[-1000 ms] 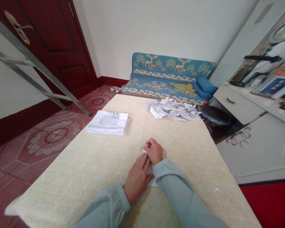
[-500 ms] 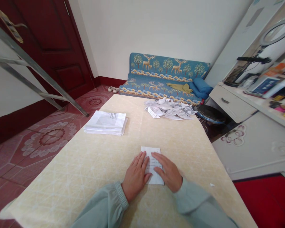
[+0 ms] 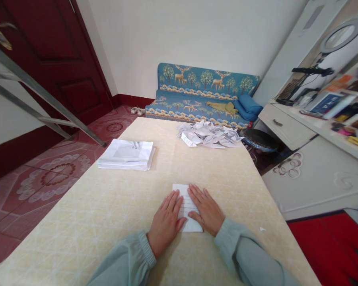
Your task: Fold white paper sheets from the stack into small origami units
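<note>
A folded sheet of printed paper (image 3: 187,206) lies flat on the table in front of me, its long side running away from me. Along its left edge rests my left hand (image 3: 166,218), fingers stretched out and pointing away. My right hand (image 3: 206,209) lies flat over the paper's right edge, fingers extended and pressed down. Both thumbs reach in over the sheet, and part of its print shows between the hands. Neither hand grips anything.
A stack of white paper (image 3: 127,155) sits at the table's left. At the far edge is a heap of folded papers (image 3: 210,135). A paper scrap (image 3: 263,229) lies at right. Beyond stand a blue patterned sofa (image 3: 193,99), a ladder (image 3: 47,93) and a stool (image 3: 261,140).
My right hand has flattened and slid forward along the paper's right edge. The left hand stays at the left edge. The whole view has shifted slightly.
</note>
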The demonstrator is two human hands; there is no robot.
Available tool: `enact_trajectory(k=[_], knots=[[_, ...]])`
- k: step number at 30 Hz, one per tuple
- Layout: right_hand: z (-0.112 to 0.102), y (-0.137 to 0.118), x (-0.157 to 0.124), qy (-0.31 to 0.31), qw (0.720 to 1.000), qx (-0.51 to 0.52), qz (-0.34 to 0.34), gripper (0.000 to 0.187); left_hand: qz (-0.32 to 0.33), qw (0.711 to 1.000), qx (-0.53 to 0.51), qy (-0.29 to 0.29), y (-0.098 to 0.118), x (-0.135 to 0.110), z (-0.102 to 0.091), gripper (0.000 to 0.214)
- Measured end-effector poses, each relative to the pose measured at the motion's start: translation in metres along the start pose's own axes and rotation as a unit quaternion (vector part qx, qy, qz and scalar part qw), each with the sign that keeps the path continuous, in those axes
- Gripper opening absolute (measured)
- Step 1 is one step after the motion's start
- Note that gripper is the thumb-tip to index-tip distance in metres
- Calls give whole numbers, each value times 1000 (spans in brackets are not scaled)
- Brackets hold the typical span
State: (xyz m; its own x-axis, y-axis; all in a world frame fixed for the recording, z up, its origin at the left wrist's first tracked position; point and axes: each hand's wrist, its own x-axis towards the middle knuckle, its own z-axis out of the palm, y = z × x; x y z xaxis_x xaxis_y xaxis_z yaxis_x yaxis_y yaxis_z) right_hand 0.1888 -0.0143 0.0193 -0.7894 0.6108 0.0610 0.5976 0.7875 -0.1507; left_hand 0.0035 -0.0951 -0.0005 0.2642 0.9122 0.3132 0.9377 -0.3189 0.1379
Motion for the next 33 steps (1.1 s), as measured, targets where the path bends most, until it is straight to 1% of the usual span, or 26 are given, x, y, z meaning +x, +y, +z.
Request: enact_trajectory(k=[3, 5, 7, 11, 14, 16, 18, 19, 20, 21, 22, 23, 24, 26, 28, 29, 31, 33], knots=[[2, 4, 16, 8, 1000, -13, 18, 76, -3, 1000, -2, -1, 0, 0, 0, 58], [3, 2, 18, 20, 999, -20, 28, 79, -4, 1000, -5, 2, 0, -1, -1, 57], [5, -2, 12, 27, 999, -22, 26, 79, -2, 1000, -8, 2, 0, -1, -2, 55], [5, -16, -16, 15, 1000, -5, -4, 78, 4, 1000, -19, -1, 0, -2, -5, 53], [5, -34, -46, -8, 1000, 17, -13, 88, 3, 1000, -30, -1, 0, -3, -4, 53], [6, -47, -67, -10, 999, 40, -27, 94, 2, 999, -40, -1, -1, -3, -3, 52], [7, -57, -85, 16, 997, 69, -34, 96, 1, 999, -50, 0, -1, -4, -3, 51], [7, -60, -92, 26, 995, 87, -48, 96, 1, 999, -53, -1, -1, -4, -3, 52], [6, -61, -96, 37, 991, 108, -66, 90, 1, 998, -55, -2, -1, -4, -3, 52], [4, -59, -98, 43, 987, 134, -79, 75, 0, 998, -55, -3, -2, -4, -4, 52], [2, -57, -97, 51, 982, 162, -84, 54, 0, 999, -54, -4, -2, -4, -4, 52], [-1, -52, -93, 64, 977, 191, -69, 32, 0, 999, -54, -3, -2, -4, -4, 53], [-4, -46, -85, 81, 974, 212, -25, 25, 0, 999, -54, -1, -2, -4, -5, 53], [-9, -32, -62, 152, 960, 226, 65, 26, 1, 998, -57, 6, -2, -4, -6, 53], [-10, -18, -34, 197, 938, 230, 169, 31, 1, 998, -61, 11, -2, -3, -6, 53], [-9, -12, -20, 205, 926, 227, 221, 34, 1, 998, -61, 12, -2, -3, -7, 53], [-4, -2, 1, 210, 901, 240, 295, 36, 1, 998, -57, 6, -2, -3, -7, 54], [3, 2, 14, 208, 871, 302, 328, 34, -1, 999, -54, -3, -3, -3, -7, 56]])
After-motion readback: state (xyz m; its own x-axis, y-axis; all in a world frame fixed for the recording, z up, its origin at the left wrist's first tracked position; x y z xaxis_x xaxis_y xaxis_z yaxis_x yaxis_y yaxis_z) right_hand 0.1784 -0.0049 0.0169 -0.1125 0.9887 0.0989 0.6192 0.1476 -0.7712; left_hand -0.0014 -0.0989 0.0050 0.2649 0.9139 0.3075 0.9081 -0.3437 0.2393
